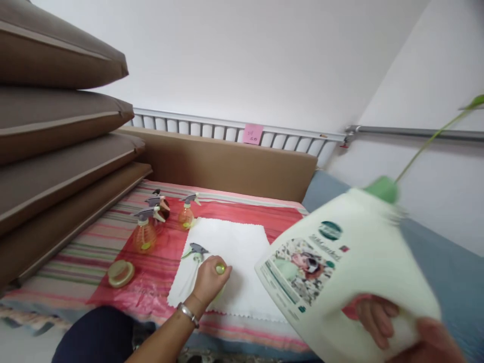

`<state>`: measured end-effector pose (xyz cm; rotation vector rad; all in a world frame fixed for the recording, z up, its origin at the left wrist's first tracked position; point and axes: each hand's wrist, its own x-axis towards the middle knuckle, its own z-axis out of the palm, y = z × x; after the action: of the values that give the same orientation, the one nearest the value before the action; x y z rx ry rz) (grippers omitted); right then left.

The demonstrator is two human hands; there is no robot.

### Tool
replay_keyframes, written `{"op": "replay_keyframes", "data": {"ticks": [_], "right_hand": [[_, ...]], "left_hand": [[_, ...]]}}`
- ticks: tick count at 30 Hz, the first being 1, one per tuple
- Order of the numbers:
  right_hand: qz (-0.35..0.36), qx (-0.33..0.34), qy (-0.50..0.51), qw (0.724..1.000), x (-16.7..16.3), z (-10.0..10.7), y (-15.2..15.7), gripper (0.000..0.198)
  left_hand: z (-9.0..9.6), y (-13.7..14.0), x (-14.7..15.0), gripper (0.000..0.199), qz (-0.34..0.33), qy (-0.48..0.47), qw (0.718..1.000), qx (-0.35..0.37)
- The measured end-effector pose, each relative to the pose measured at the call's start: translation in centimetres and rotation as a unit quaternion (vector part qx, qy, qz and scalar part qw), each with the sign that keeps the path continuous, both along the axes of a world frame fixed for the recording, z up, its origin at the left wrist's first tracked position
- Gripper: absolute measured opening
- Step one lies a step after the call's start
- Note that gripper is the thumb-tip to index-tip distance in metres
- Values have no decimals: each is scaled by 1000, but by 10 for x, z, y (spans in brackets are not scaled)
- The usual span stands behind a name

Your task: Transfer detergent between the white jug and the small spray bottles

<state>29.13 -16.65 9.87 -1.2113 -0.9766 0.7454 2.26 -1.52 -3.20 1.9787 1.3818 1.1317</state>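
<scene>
My left hand [212, 276], with a silver bracelet at the wrist, is closed around the neck of a small yellow-green bottle [220, 268]. Its round top shows above my fingers; most of its body is hidden under the hand. A grey trigger spray head [197, 248] lies just left of it on a white scalloped cloth [242, 237]. In my right hand [378, 322] a large pale-green detergent jug [363, 262] is gripped by its handle, raised and tilted at the right. A green spout [382, 189] tops the jug, blurred.
Amber spray bottles [145, 236] and another [186, 216] stand at the left on a red sheet [159, 282]. A pale round lid [121, 274] lies nearer. Stacked cushions [68, 111] rise at left; a brown board [219, 161] and radiator [181, 125] stand behind. A plant stem [434, 136] hangs right.
</scene>
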Motion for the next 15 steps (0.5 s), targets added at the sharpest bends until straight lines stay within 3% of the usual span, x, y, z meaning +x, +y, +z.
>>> {"op": "replay_keyframes", "data": {"ticks": [3, 6, 11, 15], "right_hand": [[28, -125, -66, 990, 8, -7, 10, 51], [44, -226, -205, 951, 7, -7, 22, 48], [169, -301, -361, 866, 0, 0, 36, 45], [233, -303, -383, 841, -4, 6, 37, 47]], "left_hand": [[3, -2, 2, 17, 1, 4, 1000, 0], [6, -4, 4, 16, 4, 8, 1000, 0], [6, -5, 8, 15, 4, 16, 1000, 2], [8, -5, 10, 12, 4, 25, 1000, 2]]}}
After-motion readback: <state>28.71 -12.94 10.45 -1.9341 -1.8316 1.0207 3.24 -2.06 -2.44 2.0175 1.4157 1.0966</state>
